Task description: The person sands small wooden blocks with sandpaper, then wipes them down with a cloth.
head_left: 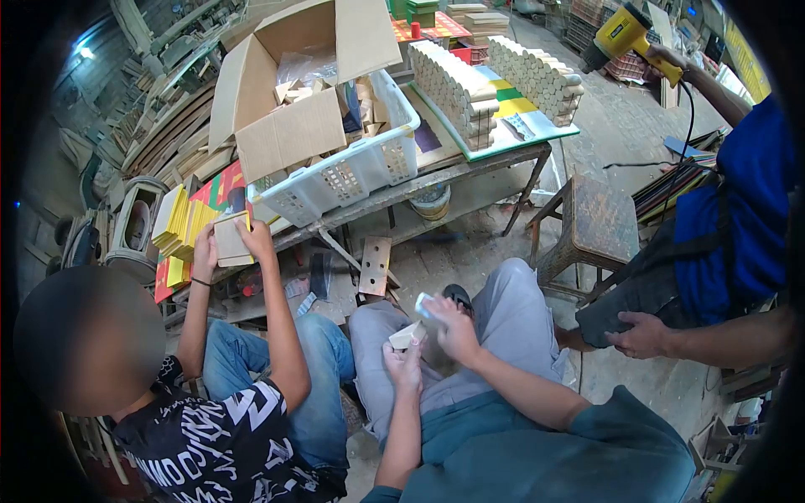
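My left hand [403, 365] is closed around a small pale wooden block [407, 336], held above my lap with an angled end showing. Just to the right, my right hand [454, 332] grips a small white and light-blue piece [427, 308], perhaps a sanding pad; its kind is not clear. The hand is slightly blurred. This piece is raised a little above the wooden block, and a small gap seems to part them. Both hands are over my grey trousers [511, 323].
On the bench ahead stand a white plastic crate [335, 194] with a cardboard box [289, 134] of wood pieces, and stacked wooden rods [453, 92]. A seated person at left holds a wooden panel [232, 239]. At right, another person holds a yellow heat gun [622, 38] near a stool [599, 214].
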